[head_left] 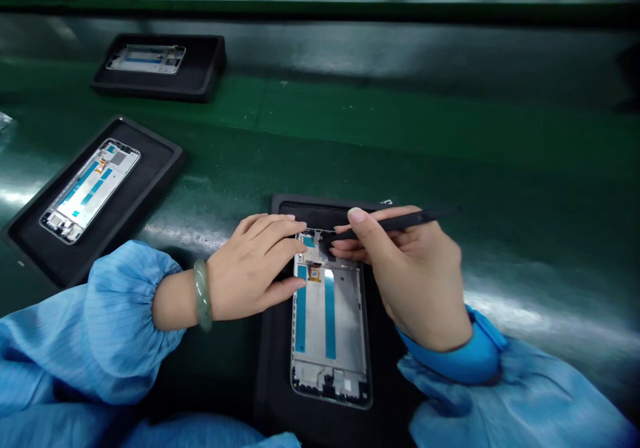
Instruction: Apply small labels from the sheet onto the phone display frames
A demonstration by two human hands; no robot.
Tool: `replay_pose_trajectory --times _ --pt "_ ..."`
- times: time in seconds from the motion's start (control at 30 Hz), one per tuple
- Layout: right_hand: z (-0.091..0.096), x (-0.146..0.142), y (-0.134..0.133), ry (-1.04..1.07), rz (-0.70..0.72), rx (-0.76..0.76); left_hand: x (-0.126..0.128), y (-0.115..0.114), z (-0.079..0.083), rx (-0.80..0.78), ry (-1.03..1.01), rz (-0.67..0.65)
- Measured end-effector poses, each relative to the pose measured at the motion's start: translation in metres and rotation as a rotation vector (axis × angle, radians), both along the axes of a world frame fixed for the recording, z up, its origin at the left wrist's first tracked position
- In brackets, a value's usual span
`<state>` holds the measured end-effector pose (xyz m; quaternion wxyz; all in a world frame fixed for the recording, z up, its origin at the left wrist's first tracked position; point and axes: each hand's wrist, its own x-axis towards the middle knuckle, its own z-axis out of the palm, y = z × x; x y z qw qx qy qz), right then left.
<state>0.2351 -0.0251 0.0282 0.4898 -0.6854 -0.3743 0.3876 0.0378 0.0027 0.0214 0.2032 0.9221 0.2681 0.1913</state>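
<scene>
A phone frame (pixel 345 328) with blue strips and a small orange flex connector lies in a black tray (pixel 280 381) in front of me. My left hand (pixel 255 265) rests along its upper left edge, fingers stretched out and touching the frame. In my right hand (pixel 410 268) is a pair of black tweezers (pixel 400 223), pinched between thumb and fingers. The tip of the tweezers points down at the upper part of the phone frame. My right fingers partly cover that frame's upper right corner.
Left of my hands a second black tray (pixel 155 158) holds another phone frame (pixel 93 188). Farther back stands a third black tray (pixel 210 68) with a phone frame (pixel 147 59) in it. All rest on a green work surface (pixel 320 121), with a raised dark green rail (pixel 320 12) behind.
</scene>
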Motion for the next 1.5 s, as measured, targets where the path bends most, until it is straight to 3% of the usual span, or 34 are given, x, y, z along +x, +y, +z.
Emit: replay_pose_trajectory --times 0.73,1.23,1.43,1.5 --pt "-0.001 0.000 0.000 0.005 -0.003 0.019 0.000 0.002 -0.002 0.037 -0.023 -0.029" --pt "0.000 -0.002 -0.003 -0.140 0.005 0.045 0.007 0.004 0.007 0.172 0.158 -0.057" --pt "-0.001 -0.003 -0.001 -0.051 -0.155 0.233 0.012 -0.002 0.012 0.198 0.225 -0.019" --pt "-0.002 -0.002 0.001 -0.012 -0.150 0.295 0.012 -0.002 0.010 0.186 0.201 -0.015"
